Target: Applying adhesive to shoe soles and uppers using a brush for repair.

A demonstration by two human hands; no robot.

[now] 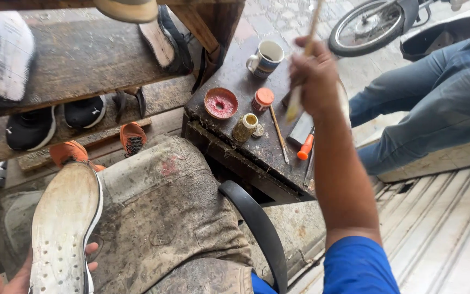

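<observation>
Dirty white rubber is facing up at the lower left: a worn shoe sole dotted with small holes (63, 228), lying along the person's lap on a stained grey work apron (169, 218). The left hand (6, 275) is cupping the sole from underneath, its fingertips showing at the sole's edges near the bottom corner of the view.

The right hand (315, 79) is reaching forward, fingers wrapped tightly round a thin wooden-handled brush (303, 65) with a pale yellowish tip, holding it steeply upright over a small dark wooden work table (235, 81).

On the table are sitting a shallow red dish (221, 103), a small jar with an orange lid (262, 99), an open brass-coloured tin (245, 127), a white and blue mug (265, 57), a loose thin wooden stick (279, 133) and an orange-handled tool (305, 147).

To the left, rough wooden shelves (82, 60) are holding black and orange shoes. At the right, another person in blue jeans (431, 103) is sitting, with a bicycle wheel (368, 24) behind them.
</observation>
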